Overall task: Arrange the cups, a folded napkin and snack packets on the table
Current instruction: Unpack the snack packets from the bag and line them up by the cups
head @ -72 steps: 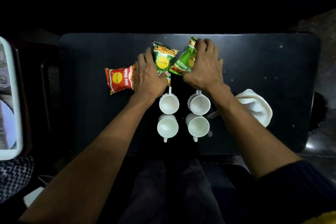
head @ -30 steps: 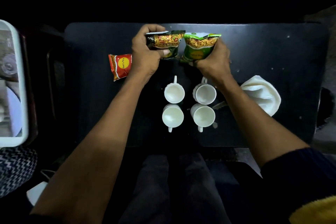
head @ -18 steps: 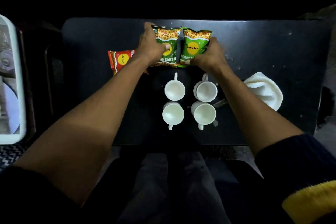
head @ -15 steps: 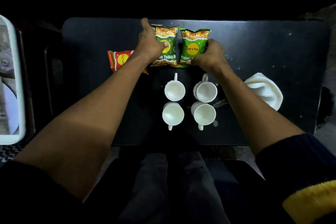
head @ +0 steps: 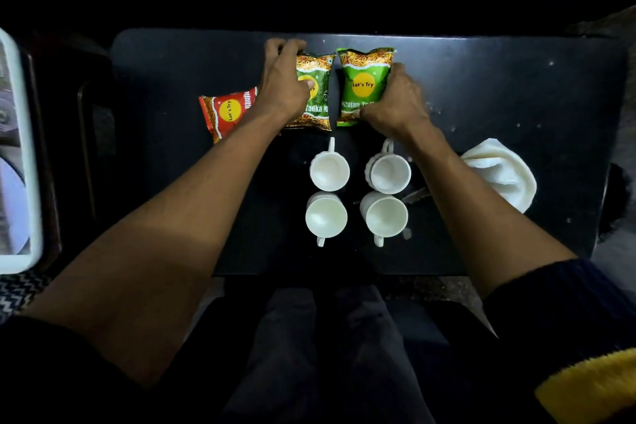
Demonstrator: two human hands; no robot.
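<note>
Two green snack packets lie flat, side by side, at the far middle of the black table [head: 499, 86]. My left hand [head: 284, 79] rests on the left green packet [head: 318, 96], fingers curled over its far left corner. My right hand [head: 392, 103] grips the right green packet [head: 364, 79] at its near right edge. A red snack packet [head: 225, 112] lies left of them, partly under my left wrist. Several white cups [head: 328, 170] stand in a two-by-two block nearer to me. A white napkin [head: 502, 172], loosely bunched, lies at the right.
A white-framed object [head: 20, 155] sits off the table's left side. My legs show below the table's near edge. The surroundings beyond the table are dark.
Both hands lifted the two green packets upright, then laid them flat side by side at the far middle. In the last half second the hands barely shifted.
</note>
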